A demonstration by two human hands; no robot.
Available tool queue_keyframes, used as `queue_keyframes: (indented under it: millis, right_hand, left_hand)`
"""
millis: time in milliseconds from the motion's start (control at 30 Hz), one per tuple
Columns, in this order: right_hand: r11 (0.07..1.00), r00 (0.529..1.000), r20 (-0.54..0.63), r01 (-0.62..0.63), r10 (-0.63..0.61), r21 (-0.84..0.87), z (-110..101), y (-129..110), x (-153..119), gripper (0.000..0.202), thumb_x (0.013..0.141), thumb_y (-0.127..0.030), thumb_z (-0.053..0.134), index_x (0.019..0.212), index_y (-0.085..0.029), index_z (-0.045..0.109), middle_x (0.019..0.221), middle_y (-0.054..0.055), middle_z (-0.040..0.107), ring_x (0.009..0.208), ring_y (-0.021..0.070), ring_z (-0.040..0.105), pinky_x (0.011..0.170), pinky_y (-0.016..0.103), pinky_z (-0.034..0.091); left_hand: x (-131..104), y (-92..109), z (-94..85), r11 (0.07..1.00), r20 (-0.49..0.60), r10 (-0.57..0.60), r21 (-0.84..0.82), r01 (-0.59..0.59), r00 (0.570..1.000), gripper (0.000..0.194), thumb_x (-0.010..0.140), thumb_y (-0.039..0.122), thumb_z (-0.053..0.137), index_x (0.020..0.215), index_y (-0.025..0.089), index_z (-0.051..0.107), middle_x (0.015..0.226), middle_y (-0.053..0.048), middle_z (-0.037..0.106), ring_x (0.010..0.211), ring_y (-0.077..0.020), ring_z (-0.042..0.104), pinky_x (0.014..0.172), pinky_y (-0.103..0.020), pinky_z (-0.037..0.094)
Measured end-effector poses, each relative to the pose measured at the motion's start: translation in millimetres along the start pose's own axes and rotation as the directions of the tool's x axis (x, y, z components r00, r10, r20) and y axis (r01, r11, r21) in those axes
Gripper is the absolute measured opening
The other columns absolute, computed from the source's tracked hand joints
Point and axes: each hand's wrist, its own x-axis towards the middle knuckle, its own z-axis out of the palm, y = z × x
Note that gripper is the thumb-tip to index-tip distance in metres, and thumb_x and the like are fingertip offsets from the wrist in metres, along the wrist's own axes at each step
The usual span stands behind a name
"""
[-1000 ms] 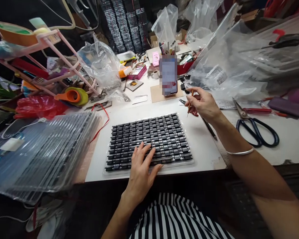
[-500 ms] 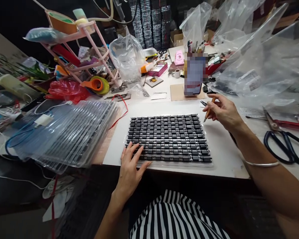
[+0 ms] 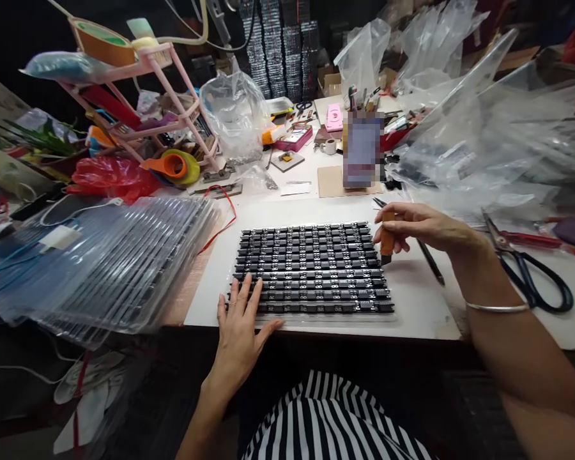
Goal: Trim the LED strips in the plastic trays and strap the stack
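A clear plastic tray (image 3: 326, 317) packed with rows of small black circuit modules (image 3: 311, 262) lies on the white board before me. My left hand (image 3: 237, 332) rests over its front left corner, fingers spread and fingertips on the modules. Just beyond the tray's right edge, my right hand (image 3: 412, 227) grips an orange-brown utility knife (image 3: 388, 237), its dark tip pointing down. Whether the tip touches anything, I cannot tell. Behind the fingers show the tips of a dark pointed tool (image 3: 379, 202). A dark pen-like rod (image 3: 430, 262) lies beneath the right wrist.
Stacked clear trays (image 3: 124, 268) with a white adapter (image 3: 60, 237) on top fill the left side. Scissors (image 3: 527, 275) lie at right. A phone (image 3: 361, 153) stands at the back, beside plastic bags (image 3: 479, 147). A pink rack (image 3: 182, 96) is back left.
My right hand has come nearer along the tray's right side, and the knife has turned more upright. My left hand stays on the front left corner. The view has shifted slightly.
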Motion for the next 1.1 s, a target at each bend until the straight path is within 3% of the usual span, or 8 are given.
queue_keyframes:
  millis: [167, 500, 800, 967, 1100]
  right_hand:
    - [1.0, 0.991, 0.132, -0.004, 0.003, 0.004, 4.4, -0.4, 0.8, 0.033, 0.084, -0.042, 0.06, 0.098, -0.014, 0.049, 0.081, 0.01, 0.07, 0.059, 0.0142, 0.063, 0.046, 0.023, 0.046]
    - [0.996, 0.983, 0.178, 0.039, -0.053, 0.084, 4.1, 8.1, 4.9, 0.03, 0.085, -0.038, 0.06, 0.099, -0.014, 0.048, 0.084, 0.011, 0.07, 0.058, 0.0146, 0.065, 0.043, 0.021, 0.046]
    - [0.998, 0.964, 0.264, 0.024, -0.038, 0.059, 12.5, 8.5, 9.0, 0.028, 0.085, -0.038, 0.061, 0.096, -0.014, 0.05, 0.081, 0.009, 0.07, 0.054, 0.0118, 0.062, 0.042, 0.02, 0.048]
    - [0.996, 0.983, 0.175, 0.036, -0.049, 0.08, 11.5, 5.2, 5.8, 0.031, 0.084, -0.038, 0.062, 0.101, -0.013, 0.052, 0.078, 0.008, 0.069, 0.052, 0.0114, 0.06, 0.042, 0.02, 0.045]
    - [0.988, 0.993, -0.086, 0.087, -0.076, 0.129, 13.0, 1.9, 8.1, 0.045, 0.081, -0.037, 0.064, 0.118, -0.015, 0.05, 0.074, 0.004, 0.066, 0.047, 0.0063, 0.049, 0.038, 0.017, 0.036]
  left_hand:
    - [1.1, -3.6, 3.1, 1.0, -0.044, 0.019, -0.009, -0.02, 0.999, 0.064, 0.091, 0.049, 0.044, 0.145, 0.02, 0.028, 0.149, -0.015, 0.032, 0.14, -0.0335, 0.022, 0.107, -0.06, 0.024]
    - [1.0, -18.3, -2.2, 0.997, -0.067, -0.046, -0.065, 0.041, 0.997, 0.069, 0.086, 0.051, 0.052, 0.146, 0.027, 0.027, 0.152, -0.014, 0.027, 0.14, -0.0375, 0.018, 0.105, -0.064, 0.025]
    - [-1.7, -40.2, -0.5, 0.966, -0.035, -0.122, -0.234, 0.111, 0.992, 0.082, 0.082, 0.057, 0.055, 0.148, 0.029, 0.016, 0.152, -0.015, 0.025, 0.138, -0.033, 0.029, 0.107, -0.059, 0.029]
    - [-3.1, -38.7, -0.3, 0.96, -0.029, -0.14, -0.248, 0.129, 0.99, 0.084, 0.082, 0.056, 0.055, 0.149, 0.027, 0.013, 0.152, -0.015, 0.026, 0.139, -0.031, 0.026, 0.11, -0.058, 0.025]
    - [-3.7, -38.1, -0.8, 0.96, -0.011, -0.139, -0.246, 0.132, 0.99, 0.083, 0.082, 0.056, 0.055, 0.149, 0.028, 0.014, 0.153, -0.014, 0.025, 0.14, -0.031, 0.025, 0.111, -0.058, 0.024]
